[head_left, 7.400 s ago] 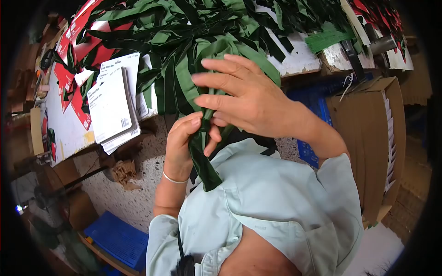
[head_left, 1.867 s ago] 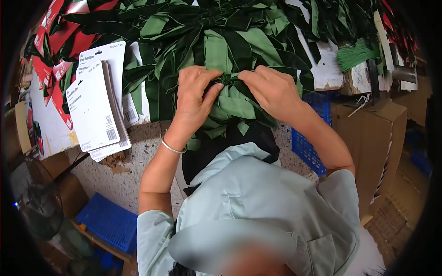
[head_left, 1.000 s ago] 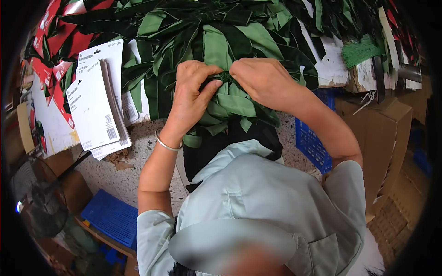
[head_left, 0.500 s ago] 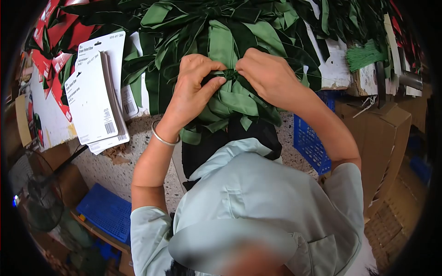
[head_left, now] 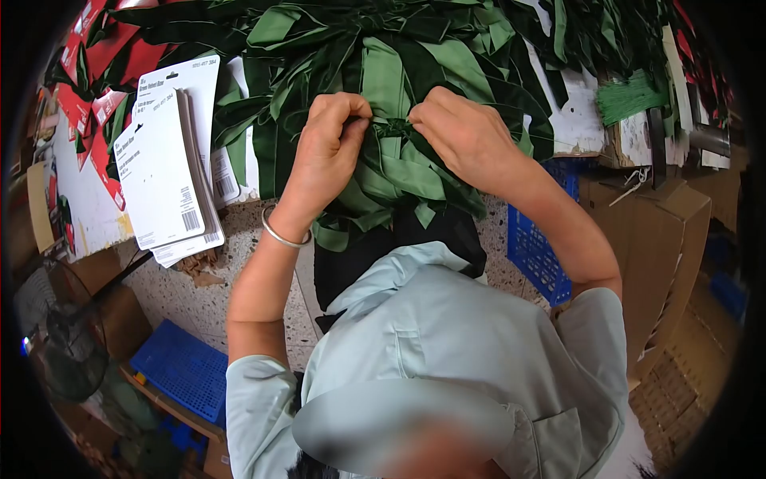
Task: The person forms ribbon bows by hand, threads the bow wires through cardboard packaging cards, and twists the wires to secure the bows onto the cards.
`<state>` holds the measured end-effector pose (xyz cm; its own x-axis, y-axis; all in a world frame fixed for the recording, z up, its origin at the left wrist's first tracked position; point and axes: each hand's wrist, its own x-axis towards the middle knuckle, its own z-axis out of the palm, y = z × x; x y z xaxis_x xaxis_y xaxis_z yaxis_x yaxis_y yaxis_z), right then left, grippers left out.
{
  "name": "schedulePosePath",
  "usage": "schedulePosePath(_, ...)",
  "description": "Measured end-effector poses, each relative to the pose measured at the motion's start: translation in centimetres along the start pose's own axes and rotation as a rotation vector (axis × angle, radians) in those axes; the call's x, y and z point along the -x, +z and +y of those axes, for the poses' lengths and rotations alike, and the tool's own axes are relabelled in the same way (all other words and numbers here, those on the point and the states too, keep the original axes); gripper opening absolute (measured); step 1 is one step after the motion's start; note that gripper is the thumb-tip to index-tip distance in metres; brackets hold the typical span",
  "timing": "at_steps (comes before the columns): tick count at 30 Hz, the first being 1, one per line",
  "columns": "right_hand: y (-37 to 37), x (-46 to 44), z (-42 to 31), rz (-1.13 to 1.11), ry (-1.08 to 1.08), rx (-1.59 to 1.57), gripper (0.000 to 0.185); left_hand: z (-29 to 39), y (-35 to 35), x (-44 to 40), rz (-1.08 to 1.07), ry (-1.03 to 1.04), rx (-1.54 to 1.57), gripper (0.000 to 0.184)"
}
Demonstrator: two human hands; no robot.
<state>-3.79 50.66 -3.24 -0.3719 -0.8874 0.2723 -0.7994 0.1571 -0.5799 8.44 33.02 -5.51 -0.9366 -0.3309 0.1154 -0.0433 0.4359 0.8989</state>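
A dark-green velvet bow with lighter green undersides lies in front of me, its loops and tails (head_left: 411, 177) spreading toward my lap. Its gathered middle (head_left: 391, 128) is cinched by a thin green twist tie (head_left: 381, 126). My left hand (head_left: 329, 148) is closed in a pinch just left of that middle, thumb against forefinger, apparently on one end of the tie. On the other side, my right hand (head_left: 467, 132) pinches at the right edge of the gather, fingertips touching it. What lies inside the fingertips is mostly hidden.
White printed bow cards (head_left: 159, 180) stand stacked at the left, with red cards (head_left: 104, 120) beyond. More green bows (head_left: 319, 32) pile up at the back. A bundle of green ties (head_left: 630, 97) lies right. Below are a blue crate (head_left: 538, 247) and a cardboard box (head_left: 650, 247).
My left hand has drawn back slightly leftward and up from the bow's middle, its fingers curling tighter. The right hand stays pinched at almost the same spot.
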Motion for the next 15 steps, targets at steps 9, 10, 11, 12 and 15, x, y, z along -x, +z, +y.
schedulePosePath(9,0.35,0.47,-0.27,0.055,0.006,0.059,0.011,0.18,0.01,0.16,-0.01,0.098,-0.082,0.018)
schedulePosePath(10,0.29,0.52,-0.29,0.055,0.006,0.058,0.011,0.32,0.01,0.23,-0.014,0.094,-0.076,0.018)
schedulePosePath(11,0.17,0.57,-0.26,0.045,0.012,0.063,0.01,0.39,0.07,0.25,-0.014,0.093,-0.077,0.018)
schedulePosePath(12,0.06,0.57,-0.2,0.034,0.018,0.067,0.01,0.45,0.15,0.26,-0.008,0.076,-0.083,0.019)
schedulePosePath(15,-0.26,0.52,0.09,0.014,0.03,0.055,0.011,0.57,0.07,0.23,-0.015,0.047,-0.085,0.02)
